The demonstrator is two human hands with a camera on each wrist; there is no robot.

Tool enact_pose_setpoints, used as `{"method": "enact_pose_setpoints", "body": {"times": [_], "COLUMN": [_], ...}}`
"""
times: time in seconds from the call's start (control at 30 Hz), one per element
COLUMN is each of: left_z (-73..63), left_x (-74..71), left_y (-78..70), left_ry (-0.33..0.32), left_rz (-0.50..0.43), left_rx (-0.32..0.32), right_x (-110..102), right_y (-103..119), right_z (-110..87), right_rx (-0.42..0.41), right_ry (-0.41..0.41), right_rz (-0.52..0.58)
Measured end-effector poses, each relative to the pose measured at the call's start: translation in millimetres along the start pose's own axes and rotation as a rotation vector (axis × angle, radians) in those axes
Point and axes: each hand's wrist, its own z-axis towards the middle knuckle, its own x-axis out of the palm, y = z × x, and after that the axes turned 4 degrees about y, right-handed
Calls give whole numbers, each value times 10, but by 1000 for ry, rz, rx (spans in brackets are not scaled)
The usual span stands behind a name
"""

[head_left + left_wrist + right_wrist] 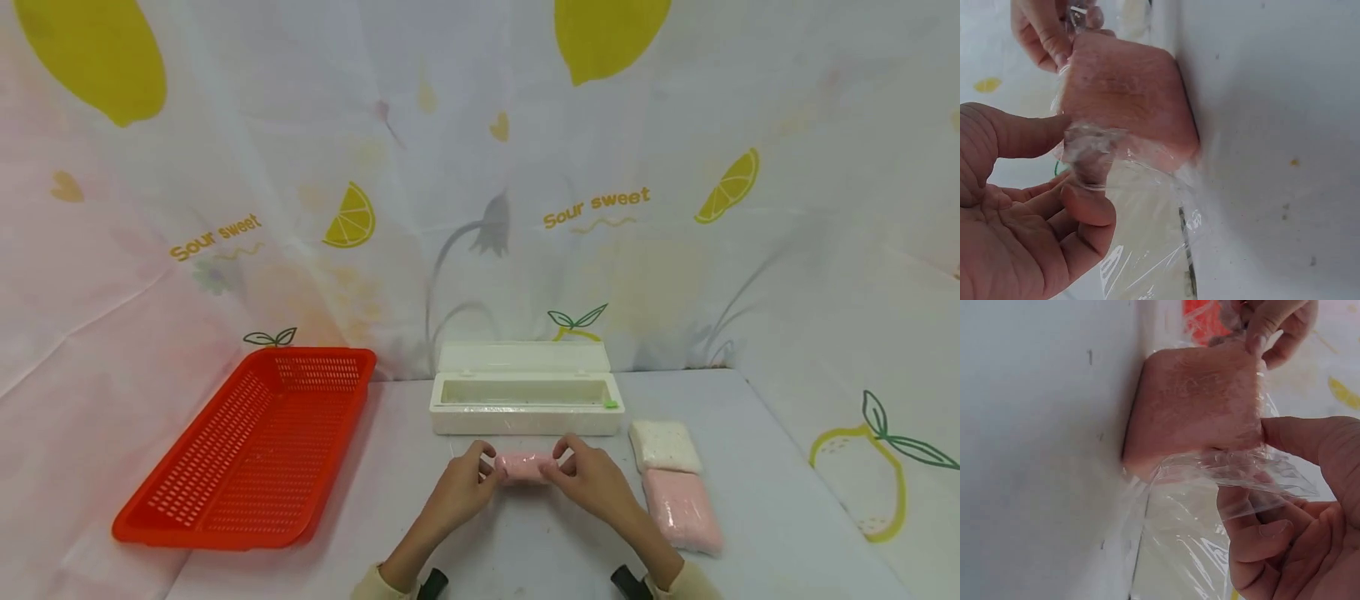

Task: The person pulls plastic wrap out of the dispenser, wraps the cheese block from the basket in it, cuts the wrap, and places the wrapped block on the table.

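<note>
A pink block (523, 467) with clear plastic wrap (1150, 153) about it stands tilted on the white table between both hands. My left hand (459, 490) pinches the wrap at the block's left end, its thumb at the block's edge in the left wrist view. At the opposite end my right hand (597, 485) does likewise, thumb on a corner and fingers curled behind the loose film (1260, 475). Just beyond the hands sits a white cling film dispenser (525, 420), its lid raised and a green slider (611, 404) at the right end.
To the right lie a wrapped white block (666, 446) and a wrapped pink slab (682, 510), end to end. A red perforated basket (262, 458) stands on the left. Behind everything hangs a lemon-printed cloth (465, 167).
</note>
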Motion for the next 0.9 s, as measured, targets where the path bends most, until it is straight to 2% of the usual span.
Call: {"method": "enact_pose_setpoints", "body": {"times": [0.2, 0.43, 0.7, 0.9], "left_z": [179, 352, 528, 645], "left_x": [30, 57, 73, 108], "left_y": [2, 4, 22, 65], "left_ry": [-103, -172, -271, -288], "left_rz": [41, 101, 247, 301], "left_rx": [18, 8, 74, 49], "right_x": [16, 45, 70, 88], "right_y": [-3, -44, -64, -71], "right_z": [209, 399, 569, 648], "right_rx": [70, 128, 216, 237], "right_ry": [-49, -82, -96, -118], "right_rz": [6, 10, -36, -55]}}
